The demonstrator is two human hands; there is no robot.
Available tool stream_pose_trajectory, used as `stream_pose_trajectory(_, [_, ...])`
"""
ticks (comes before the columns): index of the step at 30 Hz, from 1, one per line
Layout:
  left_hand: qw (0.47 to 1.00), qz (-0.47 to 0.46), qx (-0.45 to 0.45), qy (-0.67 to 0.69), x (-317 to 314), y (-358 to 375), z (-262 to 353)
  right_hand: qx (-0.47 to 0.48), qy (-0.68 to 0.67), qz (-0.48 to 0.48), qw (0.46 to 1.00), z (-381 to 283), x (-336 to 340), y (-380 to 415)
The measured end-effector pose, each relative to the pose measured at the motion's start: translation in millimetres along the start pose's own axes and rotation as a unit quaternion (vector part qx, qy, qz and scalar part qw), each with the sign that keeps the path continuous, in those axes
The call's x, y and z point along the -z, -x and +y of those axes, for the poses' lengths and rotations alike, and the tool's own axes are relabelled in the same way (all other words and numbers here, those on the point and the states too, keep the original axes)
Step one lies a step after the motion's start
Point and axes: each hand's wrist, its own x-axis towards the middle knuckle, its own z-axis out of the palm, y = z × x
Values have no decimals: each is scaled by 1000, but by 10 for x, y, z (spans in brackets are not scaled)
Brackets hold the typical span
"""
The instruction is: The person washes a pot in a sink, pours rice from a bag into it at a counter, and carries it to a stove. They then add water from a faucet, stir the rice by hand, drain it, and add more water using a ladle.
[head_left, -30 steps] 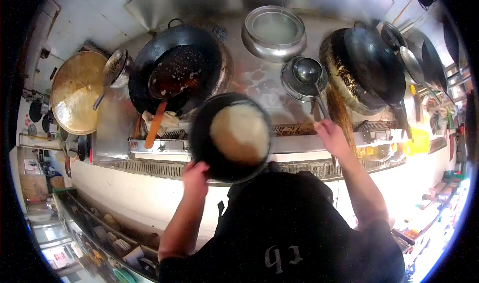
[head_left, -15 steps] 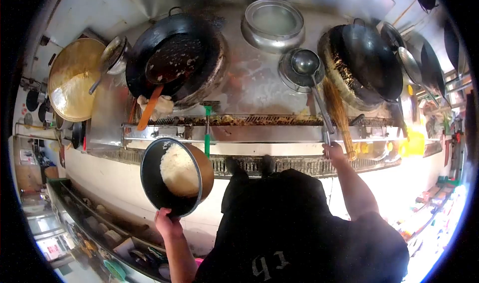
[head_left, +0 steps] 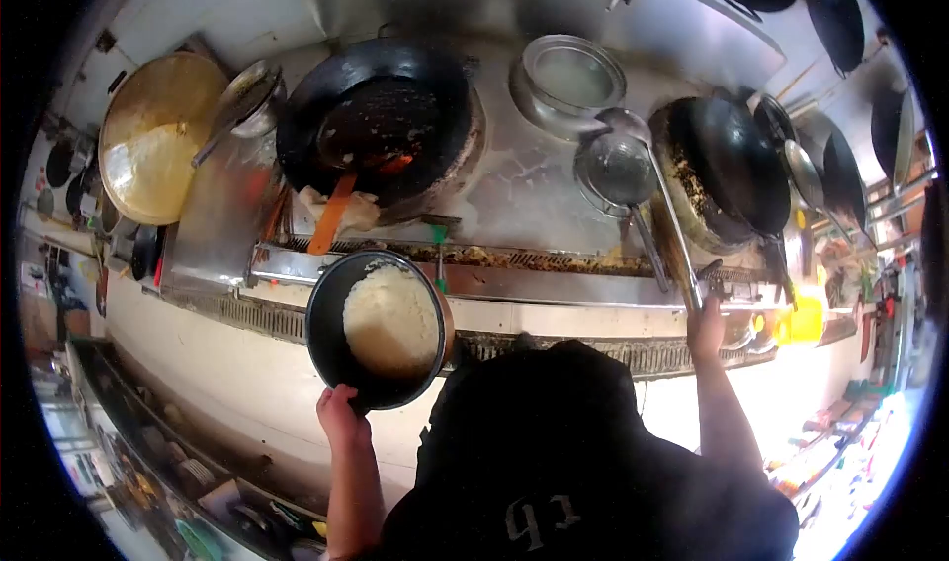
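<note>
My left hand is closed on the near rim of a deep round pot. The pot is dark inside, tan outside, and tilted so its inside shows. White rice lies in it, heaped toward one side. My right hand is wrapped around the end of a long-handled ladle. The ladle's bowl is raised over a round mesh strainer on the stove. In front of the pot stands a large black wok, with an orange-handled utensil lying in it.
A second wok sits on the right burner. Between the woks stands a metal pot. A large golden pan is at far left, beside a small pan. Floor-level shelves hold dishes at lower left.
The ladle has been lifted off the strainer, and my right hand has moved right. The pot of rice has moved slightly right and closer to the stove. The view has shifted.
</note>
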Motion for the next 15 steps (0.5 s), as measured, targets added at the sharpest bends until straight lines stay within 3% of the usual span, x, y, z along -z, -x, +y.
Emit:
stream_pose_trajectory(1, [1000,2,-7,-9,13,-54,-13,28,3,-1,1000,24,-63,-55])
stream_pose_trajectory(3, [1000,4,1,-14,11,-51,60,-22,-80,-144,986,-678,307,-100])
stream_pose_trajectory(4, [1000,-5,8,-29,22,-59,106,59,-114,-59,990,-693,138,-84])
stream_pose_trajectory(8, [1000,6,22,-7,37,-135,133,113,-191,-104,969,-1245,14,-59])
stream_pose_trajectory(11, [1000,-4,19,-4,136,-172,120,-21,-448,-327,832,-1718,132,-60])
stream_pose_trajectory(13, [1000,3,22,-3,158,-211,115,25,-482,-347,804,-1979,152,-156])
stream_pose_trajectory(15, [1000,10,27,-3,176,-230,105,-89,-595,-460,653,-2677,515,-241])
